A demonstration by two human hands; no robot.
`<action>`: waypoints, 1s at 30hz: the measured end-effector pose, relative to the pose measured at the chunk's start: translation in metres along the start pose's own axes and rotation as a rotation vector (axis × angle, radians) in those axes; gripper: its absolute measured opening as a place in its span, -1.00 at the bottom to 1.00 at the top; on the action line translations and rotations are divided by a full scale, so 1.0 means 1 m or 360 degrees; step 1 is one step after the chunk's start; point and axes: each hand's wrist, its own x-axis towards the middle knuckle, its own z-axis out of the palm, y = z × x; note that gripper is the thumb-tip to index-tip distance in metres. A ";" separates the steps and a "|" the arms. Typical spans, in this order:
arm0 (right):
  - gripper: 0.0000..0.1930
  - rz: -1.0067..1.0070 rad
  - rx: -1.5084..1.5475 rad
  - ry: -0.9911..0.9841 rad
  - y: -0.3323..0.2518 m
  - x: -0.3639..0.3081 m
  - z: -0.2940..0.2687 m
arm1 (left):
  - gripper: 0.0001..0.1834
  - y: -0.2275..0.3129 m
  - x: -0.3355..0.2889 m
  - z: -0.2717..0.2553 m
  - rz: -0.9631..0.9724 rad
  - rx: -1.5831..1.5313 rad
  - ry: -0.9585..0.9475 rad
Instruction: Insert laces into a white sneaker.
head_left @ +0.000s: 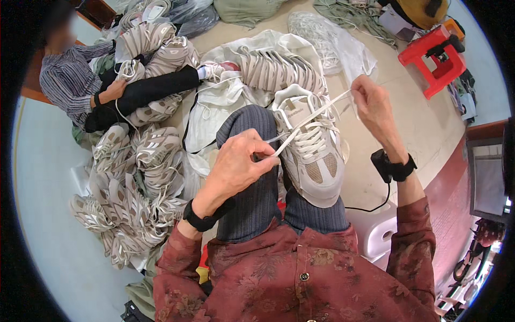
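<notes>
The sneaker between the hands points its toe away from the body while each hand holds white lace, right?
No: in the head view, the sneaker points its toe toward the body. The left hand and right hand each hold white lace.

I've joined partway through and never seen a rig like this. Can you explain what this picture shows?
There's no robot: these are a person's own bare hands. The one picture comes from a wide fisheye camera on their head, looking down, so straight edges bend near the rim.

The left hand and right hand each pinch white lace, pulled taut above a beige-and-white sneaker. Its toe points toward the wearer.

On the pale floor, a sneaker pile lies to the left; a row of sneakers sits farther ahead on white sheeting. Another person is at upper left.
</notes>
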 end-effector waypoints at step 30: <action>-0.93 -0.0272 0.0239 0.0368 -0.081 0.093 -0.075 | -0.76 0.031 0.061 0.021 -0.0059 -0.0851 -0.0322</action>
